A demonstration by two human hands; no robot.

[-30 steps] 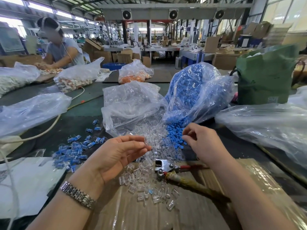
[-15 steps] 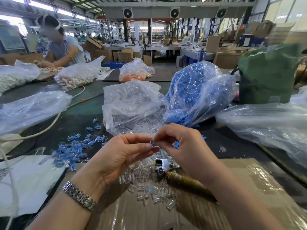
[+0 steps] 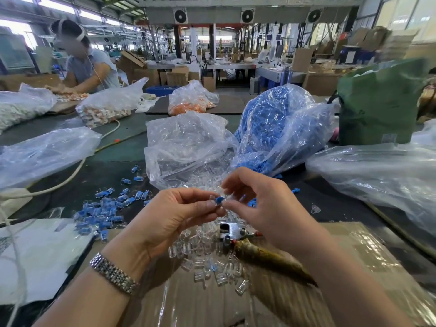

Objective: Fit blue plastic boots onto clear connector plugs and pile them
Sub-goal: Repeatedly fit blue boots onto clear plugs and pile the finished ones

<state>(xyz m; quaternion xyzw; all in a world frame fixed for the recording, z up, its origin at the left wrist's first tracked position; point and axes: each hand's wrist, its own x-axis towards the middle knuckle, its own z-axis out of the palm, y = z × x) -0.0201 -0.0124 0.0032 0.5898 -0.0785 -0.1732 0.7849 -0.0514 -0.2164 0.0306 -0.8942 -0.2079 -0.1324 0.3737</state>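
My left hand (image 3: 174, 215) and my right hand (image 3: 264, 206) meet above the table's middle. Between their fingertips sits a small blue boot (image 3: 219, 200), joined with a clear plug (image 3: 227, 197) that my right fingers pinch. Loose clear plugs (image 3: 207, 260) lie scattered on the cardboard below my hands. A pile of blue-and-clear pieces (image 3: 103, 213) lies to the left on the dark table. A clear bag of clear plugs (image 3: 186, 147) and a bag of blue boots (image 3: 271, 128) stand behind my hands.
Metal pliers with a wrapped handle (image 3: 254, 246) lie on the cardboard sheet (image 3: 354, 256). Plastic bags (image 3: 42, 152) sit left and right (image 3: 382, 171). A green sack (image 3: 379, 102) stands at the back right. Another person (image 3: 85, 64) works at the far left. White paper (image 3: 40, 256) lies front left.
My right hand came from the blue boots to my left hand. Both hands rose slightly, and the blue boot now sits between their fingertips.
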